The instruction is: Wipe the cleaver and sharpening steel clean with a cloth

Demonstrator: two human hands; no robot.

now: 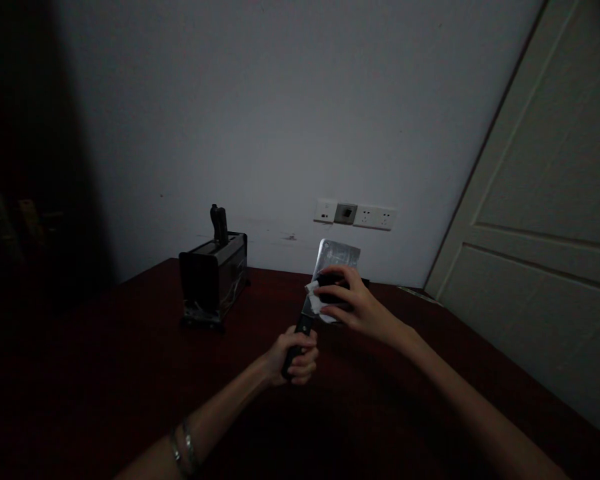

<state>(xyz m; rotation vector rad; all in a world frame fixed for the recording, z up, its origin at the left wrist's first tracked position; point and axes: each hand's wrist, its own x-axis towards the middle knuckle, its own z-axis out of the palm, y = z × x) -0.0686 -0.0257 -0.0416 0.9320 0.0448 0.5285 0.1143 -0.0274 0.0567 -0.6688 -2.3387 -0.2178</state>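
Note:
My left hand [294,357] is closed round the black handle of a cleaver [338,256], holding it upright over the dark red table [130,373]. Its broad steel blade points up and away from me. My right hand [353,303] presses a small white cloth [316,303] against the lower part of the blade, fingers wrapped over it. Something dark also sits under those fingers; I cannot make out what it is.
A dark knife block [214,277] with a black handle [219,223] sticking out stands on the table to the left, near the wall. Wall sockets [355,215] sit behind the cleaver. A pale door [545,220] stands at the right. The room is dim.

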